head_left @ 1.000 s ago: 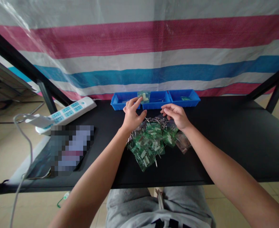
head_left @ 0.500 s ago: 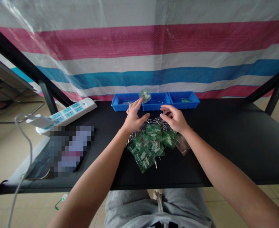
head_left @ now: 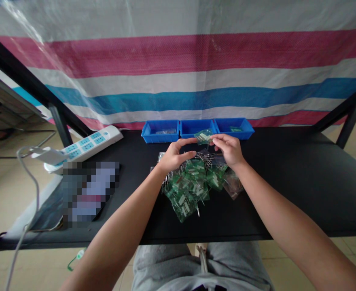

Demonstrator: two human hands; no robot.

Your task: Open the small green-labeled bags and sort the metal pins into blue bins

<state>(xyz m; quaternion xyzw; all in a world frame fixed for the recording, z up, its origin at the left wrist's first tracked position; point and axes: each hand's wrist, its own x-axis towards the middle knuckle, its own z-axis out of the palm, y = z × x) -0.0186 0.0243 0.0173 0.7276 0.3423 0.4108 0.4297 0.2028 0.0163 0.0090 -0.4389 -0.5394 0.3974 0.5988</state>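
A small green plastic packet (head_left: pixel 203 136) is raised between my two hands, just in front of the middle blue bin. My left hand (head_left: pixel 176 155) has its long fingertips at the packet's left edge, while its thumb stands apart. On the other side, my right hand (head_left: pixel 228 149) pinches the packet's right edge between thumb and fingers. Below both hands lies a heap of similar green packets (head_left: pixel 185 194) with pale pieces inside. Loose metal rods (head_left: pixel 207 158) show at the back of the heap, and a clear packet (head_left: pixel 233 185) lies at its right side.
Three blue bins stand in a row: the left bin (head_left: pixel 159 138) holds clear packets, the middle bin (head_left: pixel 193 126) sits behind the raised packet, and the right bin (head_left: pixel 241 134) contains something green. A white power strip (head_left: pixel 85 146) and a blurred flat object (head_left: pixel 94 194) lie left on the black table (head_left: pixel 302 182).
The green packet has moved right and down from above the bins. My right hand has come to its edge and closed on it. My left hand has shifted slightly right and lower.
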